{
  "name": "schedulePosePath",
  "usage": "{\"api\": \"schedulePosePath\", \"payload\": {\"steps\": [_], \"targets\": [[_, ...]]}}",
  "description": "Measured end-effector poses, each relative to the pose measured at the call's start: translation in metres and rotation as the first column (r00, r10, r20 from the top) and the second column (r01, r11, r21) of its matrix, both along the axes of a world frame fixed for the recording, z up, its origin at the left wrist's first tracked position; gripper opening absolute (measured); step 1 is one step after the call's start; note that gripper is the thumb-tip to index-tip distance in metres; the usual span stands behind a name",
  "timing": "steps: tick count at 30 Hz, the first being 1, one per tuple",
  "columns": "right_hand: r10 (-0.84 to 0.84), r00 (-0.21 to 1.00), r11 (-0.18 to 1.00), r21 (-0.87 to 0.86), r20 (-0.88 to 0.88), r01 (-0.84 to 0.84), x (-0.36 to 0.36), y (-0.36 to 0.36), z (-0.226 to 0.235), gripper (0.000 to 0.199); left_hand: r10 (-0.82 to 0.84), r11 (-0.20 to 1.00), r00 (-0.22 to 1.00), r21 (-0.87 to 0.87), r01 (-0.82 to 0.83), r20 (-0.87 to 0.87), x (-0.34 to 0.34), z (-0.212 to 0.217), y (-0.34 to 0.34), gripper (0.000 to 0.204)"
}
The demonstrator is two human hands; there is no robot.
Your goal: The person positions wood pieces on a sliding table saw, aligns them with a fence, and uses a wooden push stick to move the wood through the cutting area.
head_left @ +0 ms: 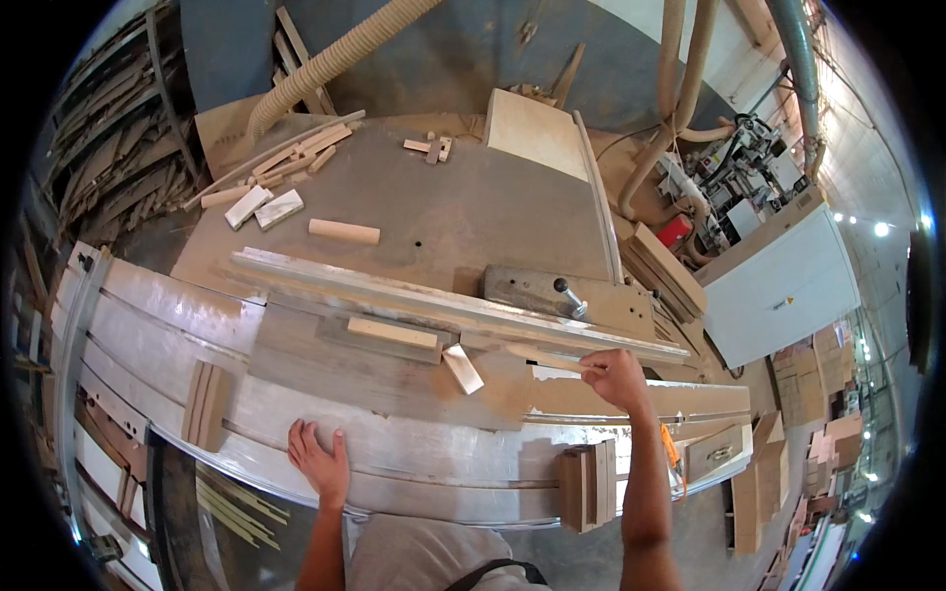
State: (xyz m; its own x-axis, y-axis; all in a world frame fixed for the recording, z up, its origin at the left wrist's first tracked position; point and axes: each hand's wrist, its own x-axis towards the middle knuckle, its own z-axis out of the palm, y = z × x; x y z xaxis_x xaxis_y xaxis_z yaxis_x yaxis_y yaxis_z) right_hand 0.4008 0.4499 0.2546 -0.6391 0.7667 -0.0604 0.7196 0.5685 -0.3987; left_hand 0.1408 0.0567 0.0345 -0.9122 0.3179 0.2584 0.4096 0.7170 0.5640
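My right hand [613,380] is closed on the end of a thin wooden stick [544,359], which points left along the long metal fence [434,293] of a saw table. My left hand [318,463], its fingers spread, is over the metal table top [394,419] near the front edge and holds nothing. Between the hands and the fence, a pale wooden strip [392,333] lies along the fence. Just right of it, a short white-faced block [462,368] sits at a slant. Below my right hand stands a stack of brown boards [587,485].
Another board stack [204,406] stands on the left of the table. Behind the fence lie a wooden bar [344,231], two white blocks [280,210] and loose offcuts [315,148]. A black-knobbed lever [570,295] rises by the fence. An orange tool [672,449] is at the right.
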Motion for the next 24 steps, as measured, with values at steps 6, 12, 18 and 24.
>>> {"api": "schedulePosePath", "payload": {"steps": [6, 12, 18, 24], "targets": [[0.136, 0.990, 0.990, 0.019, 0.043, -0.137, -0.024, 0.018, 0.013, 0.020, -0.003, 0.999, 1.000, -0.035, 0.003, 0.009, 0.000, -0.002, 0.000, 0.050], [0.161, 0.987, 0.984, -0.077, 0.002, -0.160, -0.044, 0.030, 0.005, 0.020, 0.018, 0.999, 0.999, -0.033, -0.017, 0.042, -0.001, -0.008, -0.001, 0.053], [0.136, 0.991, 0.978, -0.157, -0.008, -0.136, -0.069, 0.022, 0.002, 0.022, 0.038, 0.998, 0.995, -0.058, -0.032, 0.092, 0.000, -0.006, 0.000, 0.060], [0.136, 0.991, 0.981, -0.134, -0.016, -0.137, -0.085, 0.011, 0.002, 0.022, 0.018, 0.998, 0.998, -0.063, -0.014, 0.058, -0.002, -0.004, 0.002, 0.062]]}}
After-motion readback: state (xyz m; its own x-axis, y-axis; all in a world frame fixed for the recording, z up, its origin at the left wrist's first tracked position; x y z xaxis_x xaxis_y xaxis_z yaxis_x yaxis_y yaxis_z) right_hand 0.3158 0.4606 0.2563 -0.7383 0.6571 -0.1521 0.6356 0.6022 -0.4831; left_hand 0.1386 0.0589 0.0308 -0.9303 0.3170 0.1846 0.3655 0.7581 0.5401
